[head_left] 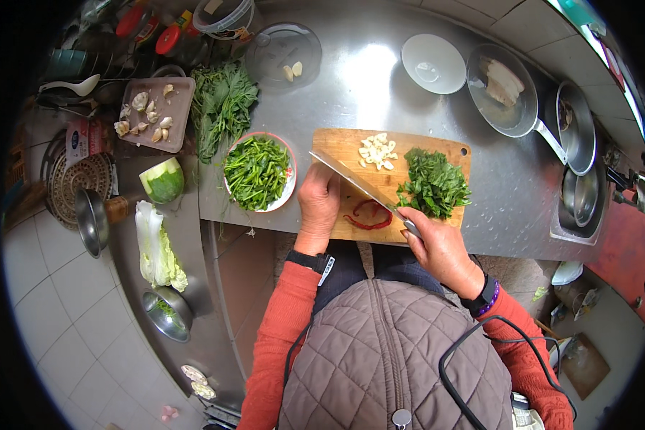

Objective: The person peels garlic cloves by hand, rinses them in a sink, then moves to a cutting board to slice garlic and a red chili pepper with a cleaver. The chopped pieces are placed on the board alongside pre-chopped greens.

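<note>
Steel counter (380, 93): brushed metal, bright glare at centre; pale tiled floor (57, 315) left of it.
Packet (84, 140): white and red, flat, far left of the grip.
Jars (166, 39): red lids, upper left.
Left hand (318, 201): pressed flat on the cutting board (337, 147), grasping nothing.
Red chilli (369, 215): on the board between both hands.
Right hand (437, 240): clenched round the cleaver (351, 180) handle, blade angled over the chilli.
Chopped greens (435, 185): just right of the blade.
</note>
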`<action>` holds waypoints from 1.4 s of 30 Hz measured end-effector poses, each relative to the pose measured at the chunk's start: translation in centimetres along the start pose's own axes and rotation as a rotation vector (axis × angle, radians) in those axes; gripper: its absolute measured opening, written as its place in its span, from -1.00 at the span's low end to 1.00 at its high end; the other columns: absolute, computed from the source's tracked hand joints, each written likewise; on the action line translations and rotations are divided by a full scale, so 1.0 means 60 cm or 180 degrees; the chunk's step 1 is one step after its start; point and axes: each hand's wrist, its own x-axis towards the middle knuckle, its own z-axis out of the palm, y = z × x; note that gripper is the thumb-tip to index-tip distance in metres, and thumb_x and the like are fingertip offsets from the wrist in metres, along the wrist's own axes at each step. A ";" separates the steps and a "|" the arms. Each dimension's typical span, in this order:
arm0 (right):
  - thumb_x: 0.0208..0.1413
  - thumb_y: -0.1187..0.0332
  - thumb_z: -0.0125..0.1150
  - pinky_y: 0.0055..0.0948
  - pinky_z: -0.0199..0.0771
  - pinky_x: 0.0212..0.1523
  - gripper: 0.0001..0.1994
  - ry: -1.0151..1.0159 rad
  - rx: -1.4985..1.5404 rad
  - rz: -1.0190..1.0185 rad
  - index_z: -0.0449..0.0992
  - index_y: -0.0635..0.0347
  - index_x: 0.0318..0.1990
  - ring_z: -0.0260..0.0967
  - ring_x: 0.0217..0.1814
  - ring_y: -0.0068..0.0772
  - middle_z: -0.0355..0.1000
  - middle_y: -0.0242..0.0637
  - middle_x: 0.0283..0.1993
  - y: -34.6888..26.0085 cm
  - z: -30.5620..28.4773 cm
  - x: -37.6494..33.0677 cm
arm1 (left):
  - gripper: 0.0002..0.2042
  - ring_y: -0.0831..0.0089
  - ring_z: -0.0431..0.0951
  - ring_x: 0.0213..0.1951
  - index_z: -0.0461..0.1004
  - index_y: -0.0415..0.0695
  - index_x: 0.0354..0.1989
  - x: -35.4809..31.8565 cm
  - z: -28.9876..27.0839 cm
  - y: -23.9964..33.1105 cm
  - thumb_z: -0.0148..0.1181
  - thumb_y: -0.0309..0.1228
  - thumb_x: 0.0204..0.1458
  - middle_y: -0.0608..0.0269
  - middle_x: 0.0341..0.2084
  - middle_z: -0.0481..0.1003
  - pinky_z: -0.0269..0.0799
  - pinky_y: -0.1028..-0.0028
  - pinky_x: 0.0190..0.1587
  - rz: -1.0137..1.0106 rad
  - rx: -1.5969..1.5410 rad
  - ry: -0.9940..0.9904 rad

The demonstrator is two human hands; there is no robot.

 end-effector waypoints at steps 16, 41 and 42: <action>0.19 0.32 0.15 -0.06 0.48 -0.36 -0.66 -0.0003 -0.0196 0.0054 0.38 0.09 0.11 0.51 -0.29 0.05 0.54 -0.05 -0.27 -0.018 -0.007 -0.005 | -0.79 0.05 0.58 -0.25 0.54 -0.23 -0.19 0.002 -0.001 -0.004 0.15 -0.67 -0.03 0.03 -0.27 0.56 0.49 0.35 -0.19 -0.0165 -0.0155 -0.0057; 0.20 0.32 0.16 -0.07 0.48 -0.37 -0.67 0.0089 0.0008 0.0214 0.39 0.07 0.11 0.51 -0.33 0.08 0.52 -0.05 -0.35 -0.022 0.005 -0.012 | -0.80 0.02 0.58 -0.28 0.54 -0.23 -0.20 0.006 -0.005 0.000 0.14 -0.66 -0.01 -0.01 -0.31 0.55 0.50 0.32 -0.23 -0.0305 -0.0311 -0.0110; 0.20 0.31 0.16 -0.07 0.48 -0.37 -0.66 0.0102 -0.0001 0.0204 0.39 0.07 0.12 0.51 -0.33 0.08 0.52 -0.04 -0.36 -0.022 0.009 -0.010 | -0.81 0.01 0.58 -0.28 0.54 -0.23 -0.21 0.006 -0.005 -0.002 0.14 -0.67 -0.01 -0.01 -0.31 0.55 0.49 0.31 -0.23 -0.0277 -0.0264 -0.0111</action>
